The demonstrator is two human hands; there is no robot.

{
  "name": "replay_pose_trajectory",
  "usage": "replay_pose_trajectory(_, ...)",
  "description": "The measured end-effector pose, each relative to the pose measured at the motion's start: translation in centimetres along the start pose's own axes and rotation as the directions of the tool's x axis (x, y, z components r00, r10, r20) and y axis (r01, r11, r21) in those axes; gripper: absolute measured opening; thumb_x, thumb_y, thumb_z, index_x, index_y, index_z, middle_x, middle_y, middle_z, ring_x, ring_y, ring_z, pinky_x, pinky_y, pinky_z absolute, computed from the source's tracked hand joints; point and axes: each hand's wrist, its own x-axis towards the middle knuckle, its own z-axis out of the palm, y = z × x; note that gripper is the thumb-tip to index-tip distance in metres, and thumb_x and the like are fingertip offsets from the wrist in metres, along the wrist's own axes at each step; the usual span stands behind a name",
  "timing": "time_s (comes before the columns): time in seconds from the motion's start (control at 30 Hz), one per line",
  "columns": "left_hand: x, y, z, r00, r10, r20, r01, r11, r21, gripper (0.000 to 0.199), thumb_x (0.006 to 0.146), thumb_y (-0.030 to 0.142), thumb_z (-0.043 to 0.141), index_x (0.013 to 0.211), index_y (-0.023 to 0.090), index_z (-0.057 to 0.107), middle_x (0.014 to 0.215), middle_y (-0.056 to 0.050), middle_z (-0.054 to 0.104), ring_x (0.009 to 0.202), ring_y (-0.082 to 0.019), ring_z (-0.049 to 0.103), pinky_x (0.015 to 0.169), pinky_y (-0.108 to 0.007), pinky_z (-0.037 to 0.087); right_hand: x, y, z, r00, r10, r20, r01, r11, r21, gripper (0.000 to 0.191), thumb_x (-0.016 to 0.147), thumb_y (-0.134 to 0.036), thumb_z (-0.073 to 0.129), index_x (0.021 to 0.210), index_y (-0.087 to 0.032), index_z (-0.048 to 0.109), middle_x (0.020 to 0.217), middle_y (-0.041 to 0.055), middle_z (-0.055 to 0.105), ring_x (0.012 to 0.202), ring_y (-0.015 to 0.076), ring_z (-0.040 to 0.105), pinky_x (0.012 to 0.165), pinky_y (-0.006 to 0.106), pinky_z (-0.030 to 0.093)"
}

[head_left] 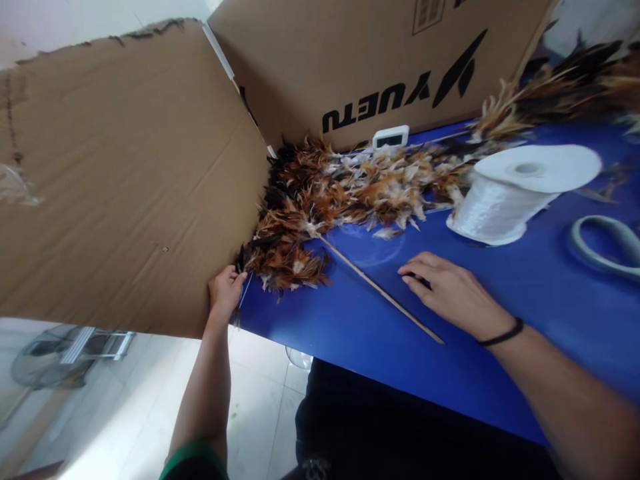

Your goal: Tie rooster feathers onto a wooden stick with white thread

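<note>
My left hand (227,292) is at the table's left edge, beside the cardboard panel. Its thumb and fingers are pinched on a dark feather (241,260) at the border of a heap of brown, black and white feathers (340,187). My right hand (445,293), with a black band at the wrist, hovers over the blue tabletop (350,320). Its fingers are loosely bent and apart from the thumb; a dark patch between them cannot be made out. Left of this hand, a thin stick (380,290) slants out from under the feathers.
A large white spool (510,200) stands right of the feathers, near a grey scissor handle (605,243). Cardboard walls (150,167) rise at the left and back. A small white device (391,137) leans at the back. More feathers (550,93) lie at far right.
</note>
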Motion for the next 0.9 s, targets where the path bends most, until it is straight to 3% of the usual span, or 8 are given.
replay_pose_trajectory(0.2, 1.3, 2.4, 1.8, 0.992, 0.101, 0.079, -0.106, 0.992, 0.062, 0.027, 0.079, 0.039, 0.057, 0.097, 0.019, 0.061, 0.084, -0.006, 0.069, 0.071, -0.017, 0.064, 0.066, -0.025, 0.046, 0.1, -0.1, -0.2, 1.000, 0.021, 0.011, -0.021, 1.000, 0.023, 0.021, 0.086, -0.021, 0.043, 0.088, -0.018, 0.064, 0.089, 0.0072, 0.063, 0.080, 0.0202, 0.062, 0.074, 0.036, 0.052)
replay_pose_trajectory(0.33, 2.0, 3.1, 3.2, 0.982, 0.131, 0.135, -0.151, 0.977, 0.152, 0.017, 0.078, 0.033, 0.058, 0.081, 0.018, 0.064, 0.077, -0.008, 0.067, 0.073, -0.021, 0.064, 0.067, -0.028, 0.045, 0.3, -0.4, -0.5, 1.000, 0.028, 0.009, -0.028, 0.999, 0.045, 0.020, 0.085, -0.019, 0.044, 0.087, -0.019, 0.063, 0.088, 0.0069, 0.063, 0.080, 0.0196, 0.062, 0.075, 0.035, 0.052)
replay_pose_trajectory(0.47, 2.3, 2.8, 2.0, 0.996, 0.063, 0.070, -0.079, 0.964, 0.255, 0.025, 0.083, 0.034, 0.050, 0.085, 0.014, 0.065, 0.074, -0.015, 0.065, 0.074, -0.028, 0.063, 0.067, -0.036, 0.045, 0.3, -0.6, -0.6, 0.999, 0.040, 0.016, -0.041, 0.998, 0.043, 0.019, 0.084, -0.016, 0.044, 0.087, -0.018, 0.063, 0.087, 0.0072, 0.062, 0.081, 0.0195, 0.061, 0.076, 0.034, 0.052)
replay_pose_trajectory(0.6, 0.8, 4.3, 0.5, 0.987, 0.148, -0.069, -0.116, 0.930, 0.348, 0.042, 0.085, 0.036, 0.050, 0.117, 0.010, 0.056, 0.105, -0.022, 0.061, 0.095, -0.033, 0.059, 0.079, -0.043, 0.045, 0.3, -0.6, -0.6, 0.999, 0.040, 0.021, -0.040, 0.999, 0.035, 0.019, 0.084, -0.015, 0.044, 0.086, -0.019, 0.063, 0.086, 0.0070, 0.061, 0.082, 0.0192, 0.061, 0.076, 0.034, 0.052)
replay_pose_trajectory(0.7, -1.4, 6.9, 1.1, 0.875, 0.471, -0.107, -0.415, 0.847, 0.332, 0.045, 0.088, 0.036, 0.046, 0.126, 0.014, 0.052, 0.123, -0.020, 0.055, 0.117, -0.032, 0.048, 0.098, -0.046, 0.037, 0.4, -0.8, -0.7, 0.999, 0.043, 0.028, -0.044, 0.998, 0.035, 0.020, 0.087, -0.017, 0.044, 0.086, -0.018, 0.064, 0.086, 0.0073, 0.061, 0.082, 0.0195, 0.060, 0.077, 0.035, 0.051)
replay_pose_trajectory(0.77, -2.5, 8.6, 2.3, 0.709, 0.701, 0.073, -0.697, 0.682, 0.222, 0.042, 0.085, 0.036, 0.053, 0.124, 0.024, 0.055, 0.132, -0.012, 0.051, 0.126, -0.029, 0.041, 0.105, -0.045, 0.031, 0.4, -1.1, -0.9, 0.998, 0.057, 0.030, -0.058, 0.997, 0.047, 0.020, 0.089, -0.020, 0.043, 0.087, -0.018, 0.064, 0.085, 0.0071, 0.062, 0.082, 0.0195, 0.060, 0.077, 0.035, 0.050)
replay_pose_trajectory(0.83, -2.7, 9.6, 3.6, 0.540, 0.815, 0.212, -0.842, 0.526, 0.123, 0.038, 0.085, 0.032, 0.053, 0.122, 0.030, 0.057, 0.137, -0.006, 0.048, 0.133, -0.028, 0.034, 0.109, -0.049, 0.024, 0.4, -1.7, -1.0, 0.997, 0.066, 0.043, -0.069, 0.995, 0.071, 0.020, 0.090, -0.024, 0.044, 0.091, -0.018, 0.064, 0.085, 0.0062, 0.063, 0.080, 0.0186, 0.061, 0.075, 0.033, 0.050)
replay_pose_trajectory(0.9, -2.1, 9.6, 4.8, 0.505, 0.831, 0.235, -0.863, 0.495, 0.104, 0.034, 0.087, 0.026, 0.049, 0.119, 0.030, 0.059, 0.138, -0.005, 0.048, 0.135, -0.027, 0.031, 0.111, -0.051, 0.021, 0.4, -2.5, -1.0, 0.996, 0.052, 0.068, -0.058, 0.994, 0.088, 0.019, 0.090, -0.030, 0.048, 0.095, -0.019, 0.063, 0.086, 0.0051, 0.063, 0.080, 0.0178, 0.061, 0.074, 0.031, 0.050)
